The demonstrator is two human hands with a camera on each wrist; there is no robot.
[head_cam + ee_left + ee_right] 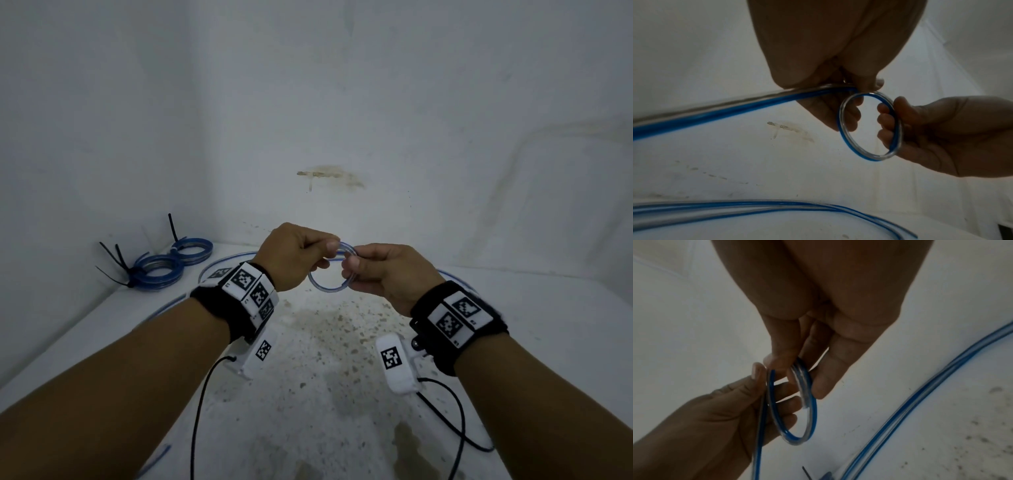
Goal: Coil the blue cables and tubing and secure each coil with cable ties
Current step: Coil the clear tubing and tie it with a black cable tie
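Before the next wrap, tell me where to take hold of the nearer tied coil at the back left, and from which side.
Grip the nearer tied coil on its bare right arc, coming from the right and above. The coil lies flat on the white surface; its black cable ties jut from its left rim, and the second coil crowds its far side. Both hands are busy with the tubing loop.

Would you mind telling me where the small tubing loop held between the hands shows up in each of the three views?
Head: the loop sits at centre, between left hand and right hand.
Left wrist: right of centre, below the left hand, right hand at its right side.
Right wrist: lower centre, left hand at its left.
Shared landmark: loose tubing lying on the white surface.
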